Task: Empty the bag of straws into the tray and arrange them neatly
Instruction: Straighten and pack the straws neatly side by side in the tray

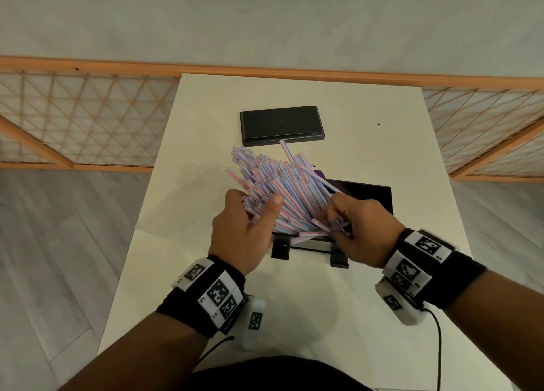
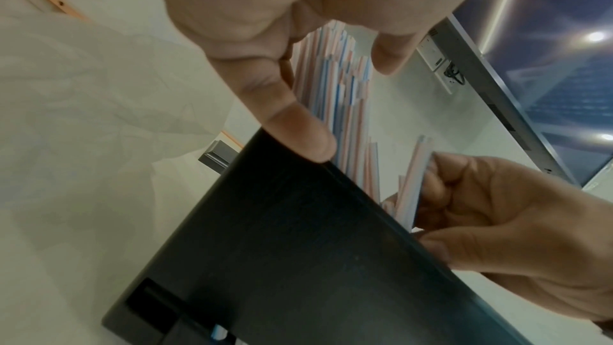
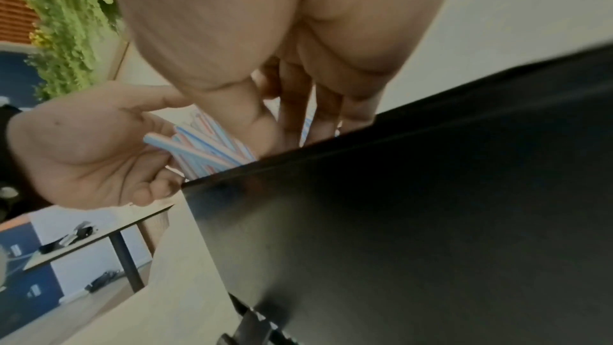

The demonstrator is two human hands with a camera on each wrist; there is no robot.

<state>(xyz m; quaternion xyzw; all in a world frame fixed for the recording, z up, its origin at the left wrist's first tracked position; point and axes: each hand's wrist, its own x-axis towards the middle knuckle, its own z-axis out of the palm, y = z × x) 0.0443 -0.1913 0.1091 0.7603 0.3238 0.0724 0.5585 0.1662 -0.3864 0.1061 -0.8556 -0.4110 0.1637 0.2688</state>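
A thick fan of pink, blue and white striped straws (image 1: 276, 184) leans out of the left end of the black tray (image 1: 374, 195). My left hand (image 1: 259, 211) grips the bundle low down, thumb on top and fingers curled beneath; the right wrist view shows this left hand (image 3: 92, 151) curled round the straws (image 3: 202, 151). My right hand (image 1: 332, 218) pinches several straw ends at the tray's near edge, and the left wrist view shows its fingers (image 2: 441, 193) curled on those straws (image 2: 411, 188). The clear empty bag (image 1: 182, 196) lies crumpled on the table to the left.
A flat black lid (image 1: 282, 124) lies behind the straws. Something purple (image 1: 319, 173) shows behind the tray. Black stand feet (image 1: 279, 249) sit under the tray's near side. A cable (image 1: 438, 346) trails from my right wrist. A wooden lattice rail (image 1: 88, 120) runs past the table's far edge.
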